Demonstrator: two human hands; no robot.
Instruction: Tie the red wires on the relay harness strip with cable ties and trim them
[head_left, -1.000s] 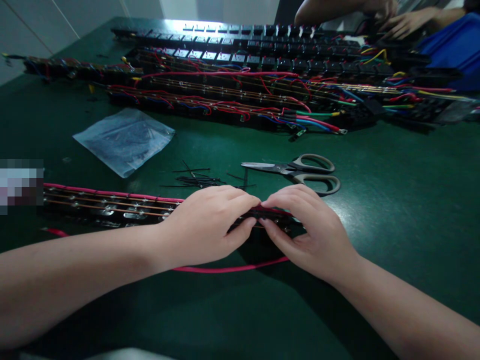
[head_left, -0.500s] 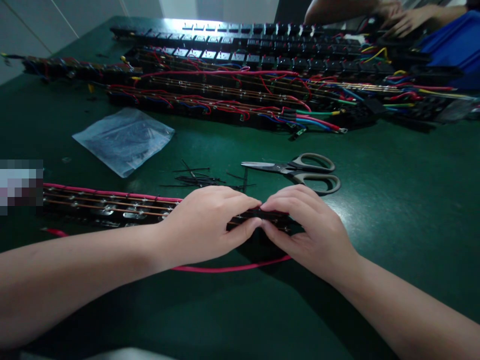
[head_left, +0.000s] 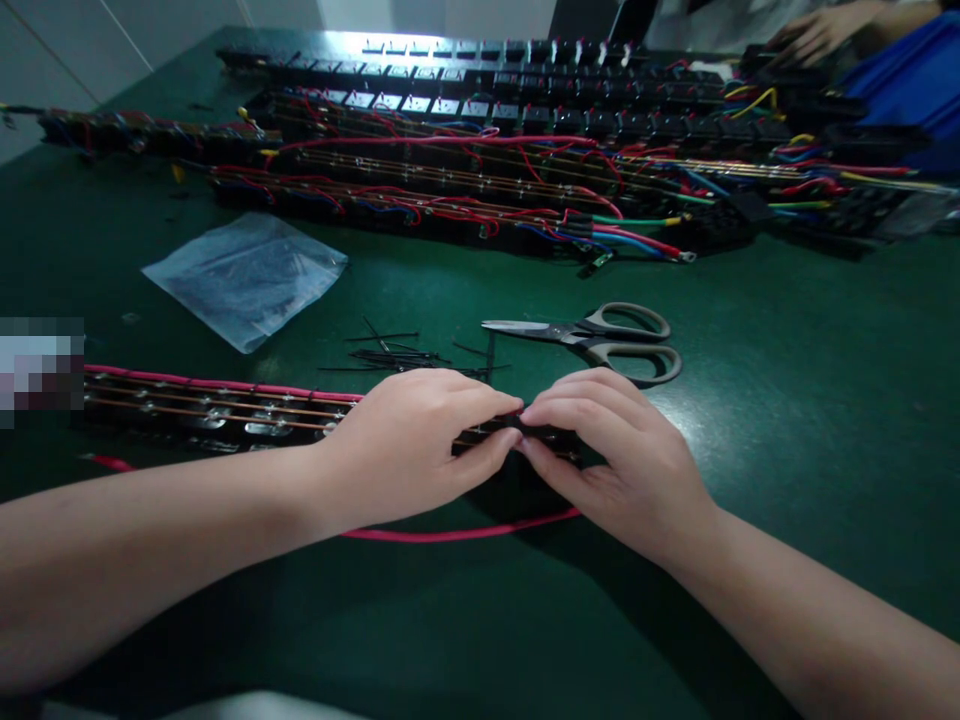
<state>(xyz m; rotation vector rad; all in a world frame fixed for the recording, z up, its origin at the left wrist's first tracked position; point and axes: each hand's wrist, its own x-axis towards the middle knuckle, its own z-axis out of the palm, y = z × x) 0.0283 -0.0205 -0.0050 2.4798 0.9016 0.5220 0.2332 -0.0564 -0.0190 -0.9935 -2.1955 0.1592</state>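
A long black power strip lies across the table before me, its back open with copper rods and a red wire along the far edge. My left hand is closed over its right part, thumb on the near side and fingers on the far side. Close against it, my right hand grips the same strip, the fingertips of both hands meeting. What lies under the fingertips is hidden. A loose red wire curves along the near side, passing below my left forearm.
Beyond my hands lie black cable ties, scissors with handles to the right, and a clear plastic bag. More wired power strips fill the back. A co-worker's hand is near a blue bin at top right.
Both my hands stay on the power strip, with only a slight shift at the fingertips. At the back right, one forearm of the co-worker has left the view.
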